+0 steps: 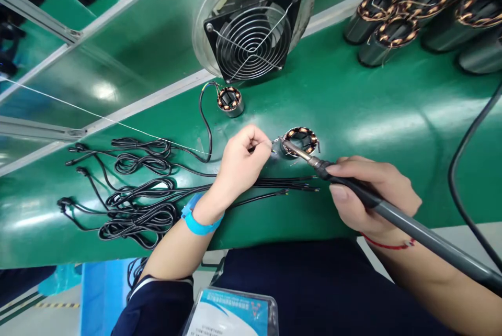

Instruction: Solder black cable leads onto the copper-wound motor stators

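Just in front of the extraction fan [253,32], a copper-wound stator [301,138] lies flat on the green belt [372,116]. The left hand [239,160] pinches a thin wire [274,141] at the stator's rim, steadying it. The right hand [368,194] wraps the soldering iron [411,228] pen-like, its tip on that joint.

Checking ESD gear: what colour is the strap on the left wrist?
The wrist strap is light blue; the head view shows it best.

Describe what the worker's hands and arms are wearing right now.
Both are bare, no gloves. The left hand has a bright blue wristband and, up the forearm, a dark navy sleeve with a pale cuff edge. The right hand wears only a thin red cord at the wrist; no sleeve shows there.
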A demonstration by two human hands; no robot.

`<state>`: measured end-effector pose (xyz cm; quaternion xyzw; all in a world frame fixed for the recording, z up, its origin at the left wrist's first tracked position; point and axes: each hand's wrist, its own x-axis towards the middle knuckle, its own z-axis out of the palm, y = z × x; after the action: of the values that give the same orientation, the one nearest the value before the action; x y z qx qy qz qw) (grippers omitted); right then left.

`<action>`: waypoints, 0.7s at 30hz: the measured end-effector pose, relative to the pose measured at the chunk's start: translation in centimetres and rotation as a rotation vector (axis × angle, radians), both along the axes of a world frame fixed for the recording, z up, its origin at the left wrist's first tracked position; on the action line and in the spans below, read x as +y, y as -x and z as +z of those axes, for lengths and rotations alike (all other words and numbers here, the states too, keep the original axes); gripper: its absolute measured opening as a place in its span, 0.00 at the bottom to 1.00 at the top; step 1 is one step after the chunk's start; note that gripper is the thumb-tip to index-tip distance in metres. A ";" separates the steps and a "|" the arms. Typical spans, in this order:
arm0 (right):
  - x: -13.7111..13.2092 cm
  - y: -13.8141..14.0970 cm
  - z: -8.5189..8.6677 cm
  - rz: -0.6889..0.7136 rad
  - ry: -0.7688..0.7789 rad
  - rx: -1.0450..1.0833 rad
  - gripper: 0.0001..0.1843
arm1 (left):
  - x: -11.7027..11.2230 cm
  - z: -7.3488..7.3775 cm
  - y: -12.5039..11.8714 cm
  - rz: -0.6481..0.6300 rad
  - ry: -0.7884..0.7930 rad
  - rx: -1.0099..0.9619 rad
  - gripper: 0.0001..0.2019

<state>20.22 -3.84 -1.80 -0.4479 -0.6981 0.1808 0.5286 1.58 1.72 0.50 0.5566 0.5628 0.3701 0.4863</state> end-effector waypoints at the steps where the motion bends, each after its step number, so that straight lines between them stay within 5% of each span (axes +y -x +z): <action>1: 0.0 0.0 0.0 0.008 -0.003 0.001 0.13 | 0.0 0.0 0.0 0.000 -0.004 0.002 0.06; 21: 0.5 0.0 0.4 0.096 0.042 0.062 0.20 | 0.1 -0.2 -0.1 0.004 -0.012 -0.008 0.07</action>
<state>20.17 -3.35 -1.37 -0.4190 -0.6980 0.2343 0.5314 1.65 1.86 0.30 0.5569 0.5597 0.3769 0.4843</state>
